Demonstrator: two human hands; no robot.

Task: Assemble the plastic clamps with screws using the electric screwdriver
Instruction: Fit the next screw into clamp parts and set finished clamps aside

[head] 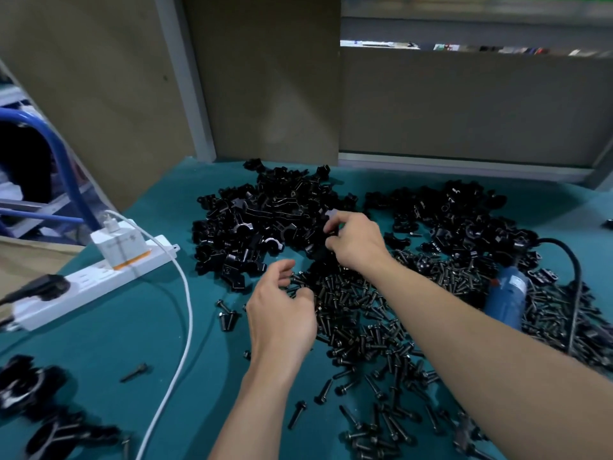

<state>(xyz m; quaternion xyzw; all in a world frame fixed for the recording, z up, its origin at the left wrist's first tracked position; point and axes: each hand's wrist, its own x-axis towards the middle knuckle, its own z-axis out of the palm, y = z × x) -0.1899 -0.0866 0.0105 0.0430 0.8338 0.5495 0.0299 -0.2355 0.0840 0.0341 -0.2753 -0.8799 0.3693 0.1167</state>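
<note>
Pinching a black clamp (332, 216) mid-frame is the right hand (356, 242); the left hand (282, 313) hovers loosely curled, empty, over screws (360, 315).

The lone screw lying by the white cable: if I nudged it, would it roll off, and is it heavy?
The lone screw would probably roll in a curve, not straight, since its head is wider than its shank. The green mat looks slightly grippy, so it likely stops soon. Small and seemingly metal, it should feel stiff and light.
</note>
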